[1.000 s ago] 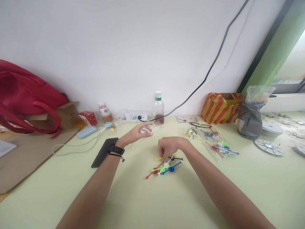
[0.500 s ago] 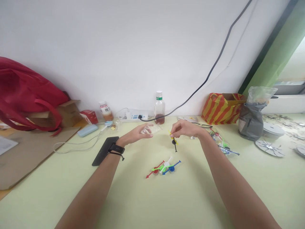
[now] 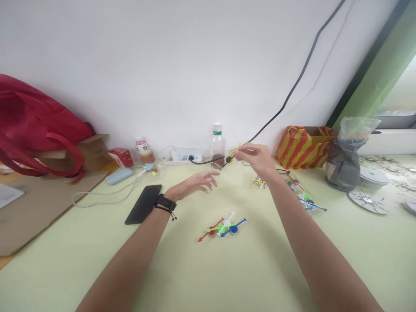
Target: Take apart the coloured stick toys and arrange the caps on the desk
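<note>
Thin yellow and black plastic arrow spinners [image 3: 229,160] are pinched in the right hand's [image 3: 259,161] fingertips, twelve o'clock from overlapping red, green, white and blue arrow spinners [image 3: 222,229]. Eleven o'clock: the left hand [image 3: 194,183], fingers loosely parted, hold unclear. A clear, white-capped bottle [image 3: 217,146] stands just beyond.

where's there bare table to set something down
Bare: the near table, in front of the loose arrow spinners; the gap between them and the left hand; near right, in front of the slotted disc. Crowded: along the wall, with the green-banded bottle and power strip, and at the bagged spinners.
</note>
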Available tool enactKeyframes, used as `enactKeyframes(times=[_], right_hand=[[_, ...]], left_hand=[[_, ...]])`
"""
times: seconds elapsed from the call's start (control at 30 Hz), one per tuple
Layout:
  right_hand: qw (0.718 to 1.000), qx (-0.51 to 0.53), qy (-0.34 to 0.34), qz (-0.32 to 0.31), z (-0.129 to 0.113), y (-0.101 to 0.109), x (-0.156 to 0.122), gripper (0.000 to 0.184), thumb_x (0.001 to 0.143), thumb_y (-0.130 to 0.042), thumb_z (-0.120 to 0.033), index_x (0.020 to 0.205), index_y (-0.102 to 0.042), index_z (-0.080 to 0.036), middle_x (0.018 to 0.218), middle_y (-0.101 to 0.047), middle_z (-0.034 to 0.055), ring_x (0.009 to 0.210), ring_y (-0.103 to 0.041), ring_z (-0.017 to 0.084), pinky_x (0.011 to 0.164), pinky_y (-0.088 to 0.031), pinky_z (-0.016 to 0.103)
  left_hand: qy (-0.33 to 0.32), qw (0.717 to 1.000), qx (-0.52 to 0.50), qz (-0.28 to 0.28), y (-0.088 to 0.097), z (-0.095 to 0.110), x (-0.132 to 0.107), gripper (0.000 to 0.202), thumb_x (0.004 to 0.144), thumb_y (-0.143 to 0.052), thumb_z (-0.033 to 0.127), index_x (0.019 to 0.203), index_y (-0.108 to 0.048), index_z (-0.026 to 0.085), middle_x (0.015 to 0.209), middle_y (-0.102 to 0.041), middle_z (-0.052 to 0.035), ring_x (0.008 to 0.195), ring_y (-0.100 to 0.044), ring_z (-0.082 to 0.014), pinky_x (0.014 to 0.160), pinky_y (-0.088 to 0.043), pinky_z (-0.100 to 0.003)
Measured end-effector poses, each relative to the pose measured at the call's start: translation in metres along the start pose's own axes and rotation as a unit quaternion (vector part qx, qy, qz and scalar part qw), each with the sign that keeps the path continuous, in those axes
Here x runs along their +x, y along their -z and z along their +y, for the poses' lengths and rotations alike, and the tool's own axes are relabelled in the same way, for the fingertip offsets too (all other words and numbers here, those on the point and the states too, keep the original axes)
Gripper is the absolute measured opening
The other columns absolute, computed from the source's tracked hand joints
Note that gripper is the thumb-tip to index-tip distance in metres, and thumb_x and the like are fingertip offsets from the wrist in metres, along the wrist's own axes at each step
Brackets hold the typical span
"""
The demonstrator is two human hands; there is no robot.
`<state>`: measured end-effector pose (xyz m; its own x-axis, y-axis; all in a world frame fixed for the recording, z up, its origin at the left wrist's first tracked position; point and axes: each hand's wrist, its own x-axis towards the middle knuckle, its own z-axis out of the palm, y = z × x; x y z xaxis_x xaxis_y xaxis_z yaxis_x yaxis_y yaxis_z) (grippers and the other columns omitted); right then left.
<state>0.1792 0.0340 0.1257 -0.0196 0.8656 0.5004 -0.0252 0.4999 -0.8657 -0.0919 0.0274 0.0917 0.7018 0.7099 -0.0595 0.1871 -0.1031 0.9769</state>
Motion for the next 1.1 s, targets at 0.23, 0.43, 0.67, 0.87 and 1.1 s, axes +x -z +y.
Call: enactKeyframes(times=[0.23,0.43,0.67,0.87,1.1], right_hand=[[0.992,-0.06,0.038,-0.101,-0.014,-0.02,-0.007,0.023,0.08,-0.082,-0.043,0.083,-0.078,-0.021,0.086,-0.071,0.0059,0.076,-0.066,0.02,0.072,-0.056,0.035],[0.978,-0.133,0.052,-0.155,-0.007,-0.021,-0.005,0.025,0.087,-0.071,-0.044,0.087,-0.073,-0.019,0.088,-0.075,0.0059,0.08,-0.068,0.02,0.073,-0.057,0.033],[0.987,-0.141,0.04,-0.069,-0.007,-0.015,-0.002,0.02,0.084,-0.072,-0.037,0.082,-0.071,-0.017,0.082,-0.073,0.0048,0.074,-0.068,0.018,0.069,-0.056,0.03],[0.996,-0.083,0.008,-0.034,-0.003,-0.01,0.001,0.025,0.079,-0.077,-0.035,0.097,-0.069,-0.018,0.072,-0.071,0.0015,0.066,-0.069,0.017,0.067,-0.06,0.031],[0.992,-0.107,-0.057,-0.018,-0.009,-0.016,-0.002,0.024,0.083,-0.078,-0.039,0.084,-0.073,-0.016,0.075,-0.077,0.0082,0.068,-0.073,0.02,0.066,-0.061,0.031]], left_hand=[[-0.011,0.993,-0.114,0.001,-0.011,0.002,0.002,0.058,0.087,-0.064,0.054,0.136,-0.063,0.026,0.123,-0.069,-0.0157,0.105,-0.066,-0.0286,0.094,-0.051,-0.046],[-0.003,0.989,-0.144,-0.034,-0.013,0.003,0.004,0.057,0.091,-0.06,0.052,0.141,-0.06,0.025,0.121,-0.066,-0.0158,0.102,-0.064,-0.0282,0.091,-0.051,-0.045],[0.007,0.986,-0.157,-0.062,-0.01,-0.004,0.004,0.053,0.099,-0.054,0.047,0.145,-0.056,0.021,0.117,-0.063,-0.0158,0.1,-0.061,-0.0265,0.087,-0.048,-0.04],[0.017,0.988,-0.143,-0.058,-0.01,-0.004,0.004,0.051,0.1,-0.057,0.046,0.144,-0.056,0.022,0.118,-0.063,-0.0144,0.102,-0.06,-0.0257,0.088,-0.047,-0.039],[0.01,0.989,-0.136,-0.051,-0.011,-0.001,0.005,0.052,0.097,-0.061,0.046,0.144,-0.057,0.024,0.119,-0.062,-0.0134,0.102,-0.06,-0.0254,0.089,-0.045,-0.038]])
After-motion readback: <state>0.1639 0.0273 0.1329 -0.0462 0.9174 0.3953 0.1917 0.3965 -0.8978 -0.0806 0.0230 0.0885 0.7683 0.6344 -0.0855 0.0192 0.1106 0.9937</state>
